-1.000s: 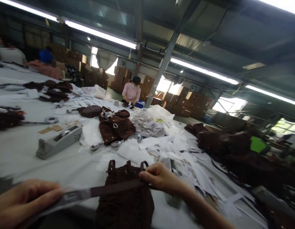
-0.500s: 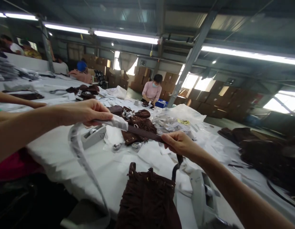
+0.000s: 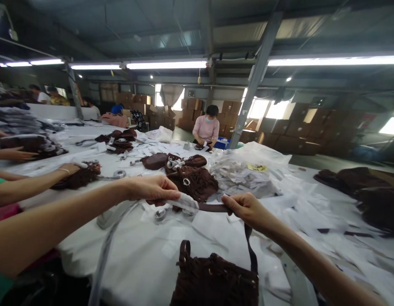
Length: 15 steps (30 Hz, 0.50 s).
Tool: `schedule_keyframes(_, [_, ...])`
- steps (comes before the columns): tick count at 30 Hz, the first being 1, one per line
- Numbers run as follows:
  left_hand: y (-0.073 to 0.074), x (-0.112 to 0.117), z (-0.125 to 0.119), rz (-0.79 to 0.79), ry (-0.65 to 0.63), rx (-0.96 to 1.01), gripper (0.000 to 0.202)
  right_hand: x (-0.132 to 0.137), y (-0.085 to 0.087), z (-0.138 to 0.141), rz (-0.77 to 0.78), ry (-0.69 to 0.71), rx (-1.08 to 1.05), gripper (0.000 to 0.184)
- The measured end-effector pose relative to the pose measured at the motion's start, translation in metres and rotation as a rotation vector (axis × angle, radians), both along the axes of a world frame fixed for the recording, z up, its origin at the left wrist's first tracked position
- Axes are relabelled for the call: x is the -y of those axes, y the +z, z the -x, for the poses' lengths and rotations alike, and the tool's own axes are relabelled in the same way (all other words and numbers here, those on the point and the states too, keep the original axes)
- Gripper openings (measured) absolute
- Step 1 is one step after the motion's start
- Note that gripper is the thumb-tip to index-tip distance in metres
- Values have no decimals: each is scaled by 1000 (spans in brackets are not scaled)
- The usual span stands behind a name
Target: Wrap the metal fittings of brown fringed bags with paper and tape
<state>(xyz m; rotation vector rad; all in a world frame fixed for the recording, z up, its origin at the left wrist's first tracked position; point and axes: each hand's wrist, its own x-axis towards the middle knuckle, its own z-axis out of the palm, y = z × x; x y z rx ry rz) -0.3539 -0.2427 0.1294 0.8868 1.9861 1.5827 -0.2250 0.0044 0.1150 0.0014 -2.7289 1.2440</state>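
While the left hand (image 3: 156,189) pinches the translucent wrapping (image 3: 188,204) and the right hand (image 3: 247,208) grips the brown strap (image 3: 212,207) above the fringed bag (image 3: 216,280), I judge that too hard a pull could tear the wrapping or drag the bag.

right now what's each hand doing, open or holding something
Left hand: closed, pinching the translucent wrap around the strap.
Right hand: closed, pinching the strap's bare brown part.
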Motion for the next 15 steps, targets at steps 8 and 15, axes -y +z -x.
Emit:
schedule_keyframes(8, [44,4,17,159,-185,-57,34,37,15,17,168,28,-222,52])
schedule_keyframes(15, [88,61,22,486,-389,-65,37,37,25,21,200,130,-240,48])
